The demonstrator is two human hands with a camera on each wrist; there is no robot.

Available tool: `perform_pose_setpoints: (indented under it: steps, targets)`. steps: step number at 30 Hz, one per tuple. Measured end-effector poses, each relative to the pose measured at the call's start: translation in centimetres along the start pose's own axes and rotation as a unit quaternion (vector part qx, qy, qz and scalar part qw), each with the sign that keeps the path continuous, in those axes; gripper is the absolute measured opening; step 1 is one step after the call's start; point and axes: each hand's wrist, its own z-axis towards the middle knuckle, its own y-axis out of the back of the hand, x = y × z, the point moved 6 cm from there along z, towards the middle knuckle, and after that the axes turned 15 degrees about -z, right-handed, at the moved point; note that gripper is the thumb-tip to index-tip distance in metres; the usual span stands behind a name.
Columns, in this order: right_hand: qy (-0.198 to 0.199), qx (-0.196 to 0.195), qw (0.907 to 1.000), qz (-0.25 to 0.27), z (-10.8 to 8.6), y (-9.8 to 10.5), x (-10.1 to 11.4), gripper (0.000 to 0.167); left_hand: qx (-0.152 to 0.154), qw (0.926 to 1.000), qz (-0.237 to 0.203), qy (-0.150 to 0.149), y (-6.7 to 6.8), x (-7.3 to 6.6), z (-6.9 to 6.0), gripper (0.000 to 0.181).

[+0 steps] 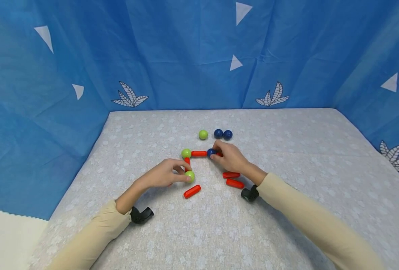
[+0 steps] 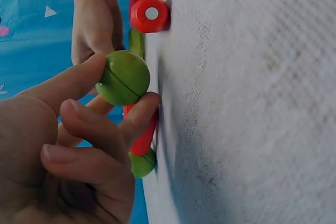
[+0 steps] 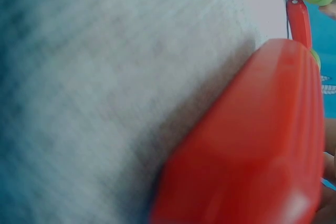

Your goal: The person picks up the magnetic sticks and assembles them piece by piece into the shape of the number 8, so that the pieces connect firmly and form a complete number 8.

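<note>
Your left hand (image 1: 164, 173) reaches in from the near left, its grip pinching a shiny green ball (image 1: 189, 177) near the middle of the table (image 1: 199, 232). Your right hand (image 1: 231, 156) arches in from the near right, its grip pinching a dark blue ball (image 1: 210, 152) at a red stick (image 1: 199, 153)'s right end, partly covering that ball and hiding most of another stick (image 1: 220, 154).

From the head we look forward and down across the counter (image 1: 287, 146); from each wrist, close and tipped sideways, both catching the held green ball (image 2: 124, 78).
</note>
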Motion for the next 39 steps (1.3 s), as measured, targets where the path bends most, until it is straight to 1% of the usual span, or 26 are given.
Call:
perform_pose_setpoints:
  steps: [2, 5, 14, 20, 25, 29, 35, 39]
  targets:
    - [-0.003, 0.000, 1.0000, 0.000, 0.0, 0.1, 0.0, 0.017, 0.008, 1.0000, 0.002, -0.004, -0.1, 0.0, 0.1, 0.029]
    - [-0.002, -0.001, 1.0000, 0.000, 0.0, 0.1, 0.0, 0.017, 0.012, 0.9999, 0.001, 0.000, -0.2, 0.1, 0.2, 0.031]
    - [-0.002, -0.002, 1.0000, -0.002, 0.0, -0.1, 0.0, 0.017, 0.033, 0.9993, -0.007, 0.018, -0.2, 0.5, 0.2, 0.038]
    - [-0.002, -0.002, 1.0000, 0.000, 0.0, 0.0, 0.1, 0.017, 0.028, 0.9996, 0.006, 0.004, 0.0, 0.5, 0.3, 0.038]
    - [-0.003, -0.001, 1.0000, 0.000, -0.1, 0.0, 0.1, 0.017, 0.035, 0.9994, 0.005, -0.003, 0.2, 0.9, 0.4, 0.041]
    - [-0.005, -0.001, 1.0000, -0.001, 0.0, 0.0, 0.1, 0.017, 0.047, 0.9989, 0.007, 0.007, 0.1, 1.3, 0.5, 0.045]
    - [-0.005, 0.000, 1.0000, 0.001, 0.0, 0.0, 0.1, 0.017, 0.069, 0.9969, 0.008, 0.037, -0.2, 1.2, 0.7, 0.051]
    - [-0.005, 0.000, 1.0000, 0.001, 0.0, 0.0, 0.0, 0.017, 0.065, 0.9970, 0.012, 0.040, -0.2, 1.2, 0.9, 0.047]
